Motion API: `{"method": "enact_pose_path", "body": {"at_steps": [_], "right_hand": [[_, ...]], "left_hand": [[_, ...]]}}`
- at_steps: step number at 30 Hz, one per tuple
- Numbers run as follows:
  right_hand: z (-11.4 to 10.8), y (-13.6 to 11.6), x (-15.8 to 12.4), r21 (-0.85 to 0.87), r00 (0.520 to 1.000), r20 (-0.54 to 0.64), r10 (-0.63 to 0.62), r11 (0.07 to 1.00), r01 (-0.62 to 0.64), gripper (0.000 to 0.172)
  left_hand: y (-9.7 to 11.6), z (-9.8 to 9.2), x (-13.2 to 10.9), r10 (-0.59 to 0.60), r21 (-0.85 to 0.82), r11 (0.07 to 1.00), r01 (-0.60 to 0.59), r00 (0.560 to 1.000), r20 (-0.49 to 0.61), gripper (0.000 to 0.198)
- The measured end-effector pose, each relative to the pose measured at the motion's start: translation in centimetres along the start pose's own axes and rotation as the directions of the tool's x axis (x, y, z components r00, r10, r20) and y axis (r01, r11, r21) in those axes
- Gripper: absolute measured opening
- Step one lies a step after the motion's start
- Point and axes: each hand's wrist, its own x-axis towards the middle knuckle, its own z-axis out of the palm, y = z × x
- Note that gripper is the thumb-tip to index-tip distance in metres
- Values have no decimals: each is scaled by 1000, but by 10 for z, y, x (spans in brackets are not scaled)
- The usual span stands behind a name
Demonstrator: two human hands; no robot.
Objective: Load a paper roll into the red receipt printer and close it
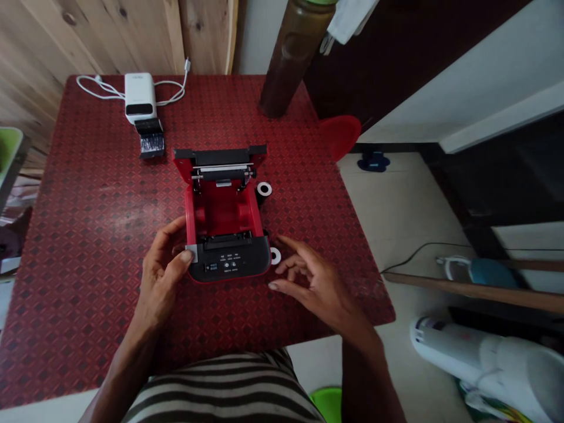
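A red and black printer stands on the patterned red table with its lid raised, showing a red inner bay. My left hand rests at its front left corner, the thumb on a grey tab and the fingers along the side. Off the right side of the printer, my right hand has its fingers apart and curved, holding nothing, beside a small white-ended roll. Another roll with a dark core stands farther back along the printer's right side.
A white device with a cable and a black strip sits at the back left. A tall brown bottle with a green lid stands at the back right. A red stool is beyond the table's right edge.
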Motion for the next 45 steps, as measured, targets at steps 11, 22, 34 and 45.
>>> {"method": "enact_pose_path", "body": {"at_steps": [11,22,34,45], "right_hand": [[2,-11,113,-207,919,-263,-293,948,243,41],[13,-2,130,-119,918,-302,-259,965,233,28],[-1,-77,58,117,966,43,-255,961,249,33],[3,-105,69,-192,901,166,-402,883,429,24]], "left_hand": [[4,0,-1,-19,25,1000,19,1000,4,56],[10,2,-2,-19,39,999,18,999,33,58],[12,2,-2,-22,63,998,20,1000,23,57],[12,1,-2,-58,56,997,54,996,61,60]]}}
